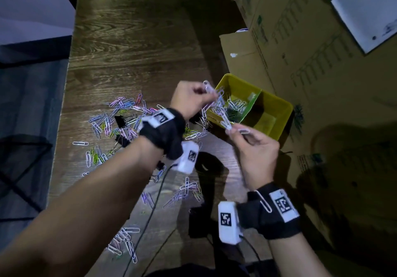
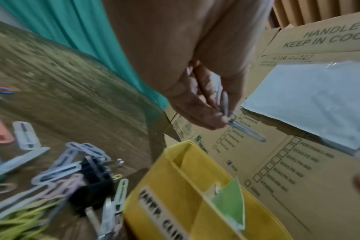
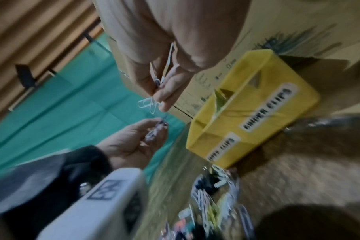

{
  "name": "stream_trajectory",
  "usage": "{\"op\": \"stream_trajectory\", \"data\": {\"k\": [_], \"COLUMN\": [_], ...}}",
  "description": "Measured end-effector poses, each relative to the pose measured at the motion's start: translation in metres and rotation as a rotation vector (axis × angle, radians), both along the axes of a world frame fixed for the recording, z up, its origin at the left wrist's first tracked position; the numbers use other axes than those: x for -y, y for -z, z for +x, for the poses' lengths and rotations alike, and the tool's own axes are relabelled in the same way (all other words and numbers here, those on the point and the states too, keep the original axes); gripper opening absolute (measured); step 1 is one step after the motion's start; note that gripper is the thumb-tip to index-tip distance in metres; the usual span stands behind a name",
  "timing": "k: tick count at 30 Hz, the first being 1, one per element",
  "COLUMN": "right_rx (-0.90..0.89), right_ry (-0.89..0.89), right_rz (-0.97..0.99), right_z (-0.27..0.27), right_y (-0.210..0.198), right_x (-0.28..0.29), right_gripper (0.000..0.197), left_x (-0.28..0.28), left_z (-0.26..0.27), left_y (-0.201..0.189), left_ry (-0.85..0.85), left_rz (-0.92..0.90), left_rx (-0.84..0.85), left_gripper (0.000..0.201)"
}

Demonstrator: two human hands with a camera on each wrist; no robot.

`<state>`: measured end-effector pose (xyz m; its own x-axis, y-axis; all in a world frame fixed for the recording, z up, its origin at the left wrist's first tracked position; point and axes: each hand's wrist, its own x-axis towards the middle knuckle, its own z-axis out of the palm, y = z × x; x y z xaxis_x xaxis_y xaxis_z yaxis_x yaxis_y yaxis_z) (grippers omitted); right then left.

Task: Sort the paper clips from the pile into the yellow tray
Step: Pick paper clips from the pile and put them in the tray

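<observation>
A yellow tray (image 1: 285, 109) with a green divider (image 1: 250, 109) stands at the table's right side and holds several paper clips (image 1: 233, 104) in its left compartment. My left hand (image 1: 191, 98) is raised just left of the tray and pinches a tangle of pale clips (image 1: 209, 88); the left wrist view shows these clips (image 2: 232, 120) at the fingertips. My right hand (image 1: 251, 145) hovers in front of the tray and pinches white clips (image 1: 227, 124), which also show in the right wrist view (image 3: 148, 104). The loose pile (image 1: 116, 122) of coloured clips lies on the wooden table (image 1: 133, 51).
Black binder clips (image 1: 120, 120) are mixed into the pile. Cardboard boxes (image 1: 311, 51) crowd the right side behind the tray. More clips lie near the table's front edge (image 1: 124, 242). A black cable (image 1: 154, 203) runs across the table. One clip (image 1: 264, 201) hangs on my right wristband.
</observation>
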<state>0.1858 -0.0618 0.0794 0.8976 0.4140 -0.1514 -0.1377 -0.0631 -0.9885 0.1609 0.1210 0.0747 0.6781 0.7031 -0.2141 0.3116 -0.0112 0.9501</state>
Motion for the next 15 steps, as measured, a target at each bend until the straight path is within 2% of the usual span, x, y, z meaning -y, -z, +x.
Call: {"op": "stream_trajectory", "data": {"k": [2,4,6,7,10,12,15], "right_rx": [0.023,0.065,0.124,0.150,0.215,0.282,0.361], "right_ry": [0.039,0.060,0.068,0.064,0.002,-0.064,-0.241], "right_rz": [0.040,0.022,-0.071,-0.132,-0.322,-0.449,-0.688], "right_z": [0.017,0.036,0.056,0.066,0.092,0.104,0.113], "right_y": [-0.009,-0.017,-0.019,-0.018,-0.010,-0.006,0.001], "right_x": [-0.010,-0.022,-0.035,-0.041,-0.060,-0.074,-0.094], "right_gripper": [0.020,0.018,0.013,0.011,0.015,0.016,0.017], "left_x": [-0.002,0.000,0.004,0.006,0.006,0.006,0.008], "left_z": [0.030,0.047,0.051,0.048,0.033,0.017,-0.012], "left_y": [0.005,0.011,0.016,0.016,0.020,0.023,0.025], "left_ry": [-0.019,0.116,0.299,0.333,0.234,0.133,0.173], "left_rz": [-0.001,0.011,0.150,0.218,0.267,0.172,0.082], "left_rx": [-0.017,-0.115,-0.306,-0.354,-0.269,-0.165,-0.143], "left_gripper": [0.009,0.010,0.029,0.031,0.017,0.009,0.008]}}
